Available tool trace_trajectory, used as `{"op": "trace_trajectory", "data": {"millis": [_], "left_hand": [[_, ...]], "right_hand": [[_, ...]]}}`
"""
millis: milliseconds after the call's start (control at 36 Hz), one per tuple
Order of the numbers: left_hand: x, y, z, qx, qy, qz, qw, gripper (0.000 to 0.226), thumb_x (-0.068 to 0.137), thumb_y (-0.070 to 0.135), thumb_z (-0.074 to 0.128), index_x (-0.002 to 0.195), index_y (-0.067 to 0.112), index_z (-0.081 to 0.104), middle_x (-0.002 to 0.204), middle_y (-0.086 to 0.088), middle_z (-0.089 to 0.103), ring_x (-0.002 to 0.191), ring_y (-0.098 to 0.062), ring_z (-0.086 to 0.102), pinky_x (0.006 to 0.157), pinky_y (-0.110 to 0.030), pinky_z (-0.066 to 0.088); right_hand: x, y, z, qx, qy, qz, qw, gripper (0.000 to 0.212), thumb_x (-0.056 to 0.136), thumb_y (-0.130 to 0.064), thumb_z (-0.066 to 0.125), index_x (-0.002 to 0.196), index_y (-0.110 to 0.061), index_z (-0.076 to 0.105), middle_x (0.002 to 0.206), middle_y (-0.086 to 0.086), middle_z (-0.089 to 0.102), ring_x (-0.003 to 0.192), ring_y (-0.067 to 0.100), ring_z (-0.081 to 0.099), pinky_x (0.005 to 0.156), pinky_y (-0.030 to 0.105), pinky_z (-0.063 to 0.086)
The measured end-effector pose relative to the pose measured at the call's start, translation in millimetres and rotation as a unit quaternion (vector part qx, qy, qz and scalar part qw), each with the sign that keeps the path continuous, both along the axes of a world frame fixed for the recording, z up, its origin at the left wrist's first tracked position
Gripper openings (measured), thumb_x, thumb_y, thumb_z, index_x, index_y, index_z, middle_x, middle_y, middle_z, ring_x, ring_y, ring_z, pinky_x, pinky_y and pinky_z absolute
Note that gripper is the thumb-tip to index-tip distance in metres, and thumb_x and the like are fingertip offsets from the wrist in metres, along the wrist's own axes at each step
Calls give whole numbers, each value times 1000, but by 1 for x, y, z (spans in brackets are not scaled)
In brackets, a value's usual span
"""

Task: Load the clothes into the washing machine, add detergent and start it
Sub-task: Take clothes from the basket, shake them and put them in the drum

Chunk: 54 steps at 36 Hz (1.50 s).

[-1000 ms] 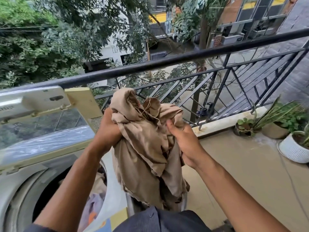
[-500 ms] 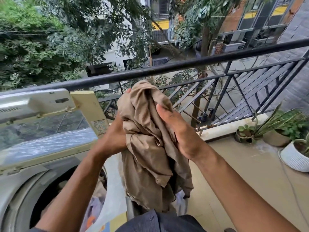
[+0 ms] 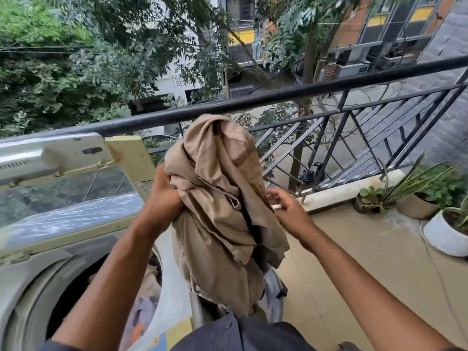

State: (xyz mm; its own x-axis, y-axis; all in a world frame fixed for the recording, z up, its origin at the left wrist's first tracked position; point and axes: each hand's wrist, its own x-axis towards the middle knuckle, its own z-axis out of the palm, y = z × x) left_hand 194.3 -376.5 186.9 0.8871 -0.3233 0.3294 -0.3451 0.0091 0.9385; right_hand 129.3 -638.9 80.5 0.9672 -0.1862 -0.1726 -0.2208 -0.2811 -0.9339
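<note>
A crumpled tan garment (image 3: 222, 206) hangs at chest height in the middle of the view. My left hand (image 3: 163, 196) grips its upper left side. My right hand (image 3: 287, 209) sits at the garment's right edge with fingers spread and loose, holding nothing. The top-loading washing machine (image 3: 22, 272) stands at lower left with its lid (image 3: 63, 178) raised. Some clothes (image 3: 148, 297) lie inside the drum. The garment's lower end reaches down toward a grey basket (image 3: 272, 292) below, mostly hidden.
A black metal railing (image 3: 304, 91) runs across the balcony just beyond the garment. Potted plants (image 3: 415, 196) and a white pot (image 3: 445, 234) stand on the tan floor at the right. Trees and buildings lie beyond.
My right hand has let go of the garment and moved down to the right. My left hand still holds the garment, which has turned and risen slightly.
</note>
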Motion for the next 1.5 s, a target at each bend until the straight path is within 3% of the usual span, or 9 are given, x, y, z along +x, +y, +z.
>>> {"op": "trace_trajectory", "data": {"millis": [111, 306, 528, 694, 917, 1139, 1250, 1417, 1500], "left_hand": [[2, 5, 12, -47, 20, 19, 999, 62, 61, 34, 78, 121, 23, 70, 108, 4, 78, 105, -11, 72, 91, -32, 59], [-3, 9, 37, -71, -6, -16, 997, 53, 48, 70, 91, 98, 61, 74, 92, 26, 77, 92, 7, 71, 79, -15, 56], [10, 24, 10, 43, -29, -11, 999, 48, 54, 45, 95, 96, 30, 78, 93, 16, 78, 92, 1, 71, 79, -19, 57], [14, 19, -20, 155, -55, -38, 986, 49, 70, 40, 79, 116, 48, 69, 118, 32, 70, 114, 11, 61, 97, -16, 50], [19, 25, -27, 170, -71, -28, 982, 55, 69, 39, 77, 117, 62, 64, 119, 37, 67, 116, 16, 59, 96, -10, 47], [14, 35, -35, 148, -70, -16, 986, 41, 76, 22, 75, 114, 39, 72, 117, 27, 72, 113, 10, 63, 94, -17, 50], [9, 35, -36, 148, -54, -48, 986, 58, 72, 17, 80, 115, 55, 70, 118, 33, 70, 114, 14, 62, 94, -10, 48], [12, 20, -20, 206, -68, -119, 969, 98, 71, 56, 87, 153, 18, 47, 152, 18, 52, 142, 1, 47, 119, -24, 39], [4, 8, 0, 240, -67, -152, 956, 57, 73, 75, 74, 126, 65, 57, 125, 45, 60, 120, 23, 52, 99, -8, 46]], "right_hand": [[-11, -13, -83, -136, 171, 142, 966, 94, 75, -36, 84, 155, -31, 36, 148, -1, 53, 131, 19, 54, 105, 42, 50], [-14, 8, -118, -157, 279, 118, 940, 48, 95, -33, 65, 129, -1, 56, 127, 6, 55, 123, 22, 46, 104, 36, 40], [3, -1, -68, -145, 142, -75, 976, 28, 87, -26, 59, 95, -3, 72, 105, 28, 73, 104, 41, 70, 75, 37, 49], [8, -3, 60, -22, -28, -166, 985, 45, 92, 14, 42, 64, -21, 46, 55, -11, 54, 59, 6, 52, 46, 13, 33], [-21, 16, 141, 30, -323, -66, 943, 54, 81, 14, 43, 85, -34, 69, 86, -23, 73, 88, -1, 67, 78, 18, 51], [-11, 16, 45, -159, 57, -47, 985, 29, 88, 4, 47, 98, -12, 70, 108, 8, 70, 105, 26, 63, 83, 32, 48], [-5, 10, 59, -121, -2, -54, 991, 33, 86, -4, 48, 108, -14, 71, 103, 0, 77, 102, 24, 71, 93, 46, 59], [-6, 53, 105, 32, -126, 77, 989, 25, 102, -23, 55, 120, -23, 72, 119, -6, 75, 120, 18, 66, 110, 49, 49], [-3, 73, 111, 48, -148, 104, 982, 25, 101, -26, 55, 121, -32, 69, 124, -8, 70, 128, 19, 61, 115, 47, 45]]}}
